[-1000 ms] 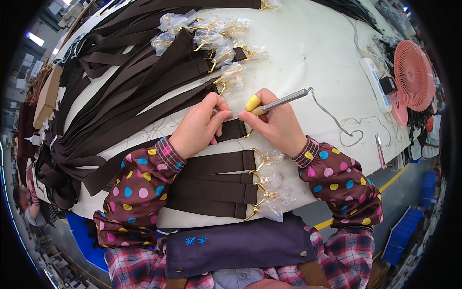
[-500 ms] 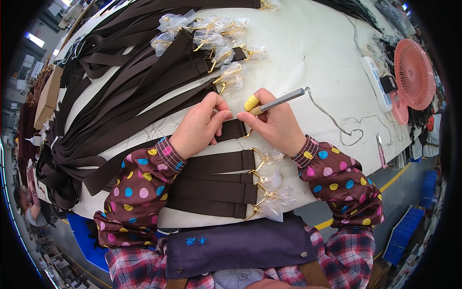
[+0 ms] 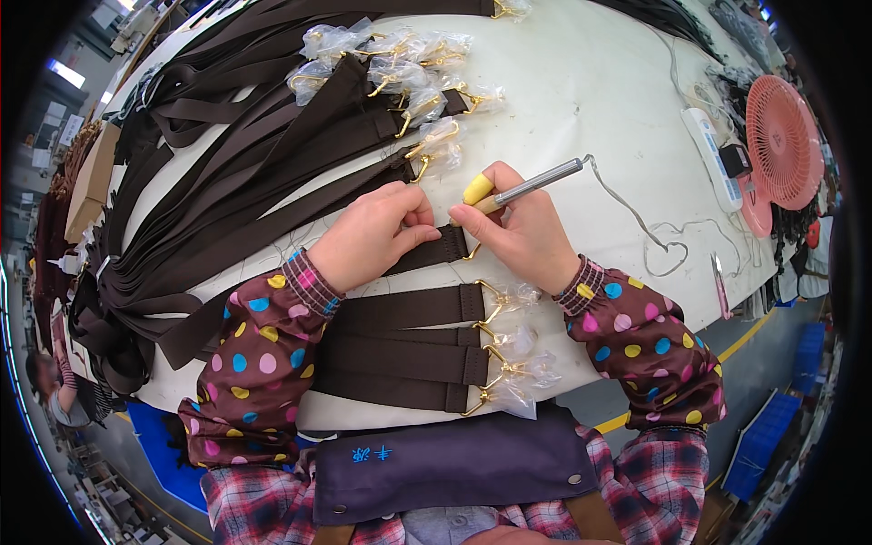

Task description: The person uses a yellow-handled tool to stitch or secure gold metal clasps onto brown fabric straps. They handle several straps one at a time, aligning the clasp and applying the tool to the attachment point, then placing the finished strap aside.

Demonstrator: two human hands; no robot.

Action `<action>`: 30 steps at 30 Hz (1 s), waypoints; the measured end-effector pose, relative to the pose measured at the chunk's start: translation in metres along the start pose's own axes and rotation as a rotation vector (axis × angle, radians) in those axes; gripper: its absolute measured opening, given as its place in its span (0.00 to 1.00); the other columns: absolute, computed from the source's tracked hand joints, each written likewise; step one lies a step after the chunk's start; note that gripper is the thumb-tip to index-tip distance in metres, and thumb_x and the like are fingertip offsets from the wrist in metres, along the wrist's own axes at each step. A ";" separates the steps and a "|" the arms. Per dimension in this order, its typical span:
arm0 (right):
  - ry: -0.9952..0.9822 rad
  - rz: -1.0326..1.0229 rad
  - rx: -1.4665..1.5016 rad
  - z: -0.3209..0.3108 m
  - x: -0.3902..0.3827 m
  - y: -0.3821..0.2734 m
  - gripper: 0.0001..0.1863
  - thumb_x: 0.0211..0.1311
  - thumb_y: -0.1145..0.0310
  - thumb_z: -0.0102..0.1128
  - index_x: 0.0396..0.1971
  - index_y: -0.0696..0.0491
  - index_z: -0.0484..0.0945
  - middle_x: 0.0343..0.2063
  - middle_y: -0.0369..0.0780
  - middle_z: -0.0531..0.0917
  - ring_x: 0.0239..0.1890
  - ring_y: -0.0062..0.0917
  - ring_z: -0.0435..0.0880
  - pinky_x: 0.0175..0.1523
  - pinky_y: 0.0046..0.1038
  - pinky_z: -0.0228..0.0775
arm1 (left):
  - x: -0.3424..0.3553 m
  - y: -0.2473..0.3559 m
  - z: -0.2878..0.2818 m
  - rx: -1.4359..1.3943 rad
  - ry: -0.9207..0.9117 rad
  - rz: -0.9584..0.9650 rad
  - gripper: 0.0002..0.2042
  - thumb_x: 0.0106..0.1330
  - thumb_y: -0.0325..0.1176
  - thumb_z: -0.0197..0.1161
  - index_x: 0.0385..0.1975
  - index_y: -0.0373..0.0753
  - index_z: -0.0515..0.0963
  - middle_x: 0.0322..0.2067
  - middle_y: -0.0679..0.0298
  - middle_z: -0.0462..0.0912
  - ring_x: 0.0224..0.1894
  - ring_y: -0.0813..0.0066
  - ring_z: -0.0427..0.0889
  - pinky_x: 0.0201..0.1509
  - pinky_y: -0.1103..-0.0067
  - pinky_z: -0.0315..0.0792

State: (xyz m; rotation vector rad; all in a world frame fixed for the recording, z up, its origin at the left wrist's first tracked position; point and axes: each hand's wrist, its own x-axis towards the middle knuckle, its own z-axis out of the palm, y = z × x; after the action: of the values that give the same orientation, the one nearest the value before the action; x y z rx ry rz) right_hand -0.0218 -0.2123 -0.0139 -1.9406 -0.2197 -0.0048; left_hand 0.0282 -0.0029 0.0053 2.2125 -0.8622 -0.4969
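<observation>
My right hand grips a silver pen-shaped tool with a grey cord at its upper end. A yellow cover wraps one fingertip. The tool slants down toward the stitched end of a dark brown strap, and its tip is partly hidden by my fingers. My left hand is closed over this strap, thumb and fingers together; what they pinch, if anything, is hidden. A gold-coloured metal ring shows at the strap's end, below my right hand.
Nearer me lie several straps with gold hooks in clear plastic wrap. A large strap bundle fills the left side. To the right are a white power strip, a pink fan and pink-handled snips. The tool's cord trails across the white table.
My left hand has shifted slightly left and its thumb has dropped toward the strap. The tool's corded end has moved a little right and up. More space shows between my fingertips.
</observation>
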 end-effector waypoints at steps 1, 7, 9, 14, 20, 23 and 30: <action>-0.001 0.005 -0.006 0.000 0.000 0.000 0.13 0.63 0.68 0.66 0.32 0.56 0.69 0.20 0.30 0.74 0.23 0.09 0.69 0.27 0.17 0.61 | 0.000 0.000 0.001 0.007 0.030 -0.004 0.07 0.63 0.31 0.64 0.34 0.36 0.74 0.30 0.59 0.75 0.34 0.62 0.79 0.39 0.72 0.73; -0.018 0.011 -0.024 0.001 0.000 0.003 0.13 0.63 0.68 0.66 0.32 0.56 0.69 0.21 0.31 0.76 0.23 0.09 0.70 0.27 0.16 0.62 | 0.000 -0.006 0.006 -0.036 0.131 -0.018 0.08 0.65 0.31 0.62 0.32 0.35 0.72 0.27 0.61 0.74 0.26 0.71 0.78 0.29 0.75 0.72; -0.032 0.000 -0.017 0.001 0.000 0.009 0.13 0.63 0.68 0.66 0.32 0.56 0.69 0.21 0.31 0.76 0.23 0.09 0.71 0.27 0.16 0.63 | 0.001 0.008 0.002 -0.193 0.041 -0.239 0.08 0.68 0.32 0.61 0.33 0.35 0.71 0.24 0.63 0.74 0.22 0.76 0.76 0.24 0.78 0.71; -0.053 0.008 -0.012 0.002 0.001 0.006 0.13 0.63 0.69 0.65 0.33 0.57 0.69 0.23 0.31 0.76 0.23 0.08 0.72 0.26 0.16 0.64 | 0.001 -0.007 0.010 -0.436 0.050 -0.197 0.08 0.71 0.33 0.57 0.34 0.35 0.70 0.22 0.66 0.75 0.21 0.84 0.75 0.22 0.84 0.73; -0.056 -0.002 -0.048 0.002 0.001 0.008 0.13 0.63 0.68 0.65 0.33 0.57 0.68 0.22 0.31 0.75 0.22 0.09 0.71 0.26 0.16 0.64 | 0.001 -0.010 0.014 -0.482 0.083 -0.174 0.08 0.71 0.32 0.56 0.34 0.34 0.69 0.23 0.66 0.76 0.22 0.84 0.76 0.23 0.84 0.75; -0.054 -0.009 -0.049 0.003 0.001 0.008 0.13 0.63 0.68 0.65 0.33 0.57 0.68 0.22 0.32 0.75 0.22 0.09 0.71 0.25 0.16 0.64 | 0.001 -0.009 0.014 -0.472 0.078 -0.185 0.08 0.71 0.32 0.55 0.34 0.34 0.69 0.23 0.66 0.76 0.22 0.84 0.76 0.23 0.84 0.75; -0.053 -0.002 -0.065 0.002 0.000 0.010 0.13 0.64 0.68 0.65 0.33 0.57 0.68 0.22 0.32 0.76 0.22 0.09 0.72 0.25 0.16 0.64 | 0.002 -0.004 0.014 -0.431 0.086 -0.179 0.07 0.71 0.31 0.54 0.34 0.34 0.68 0.25 0.65 0.77 0.22 0.84 0.76 0.22 0.84 0.75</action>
State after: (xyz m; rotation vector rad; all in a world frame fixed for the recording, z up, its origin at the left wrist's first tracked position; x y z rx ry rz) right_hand -0.0203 -0.2137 -0.0244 -2.0065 -0.2593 0.0394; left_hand 0.0238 -0.0091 -0.0075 1.9016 -0.4604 -0.6051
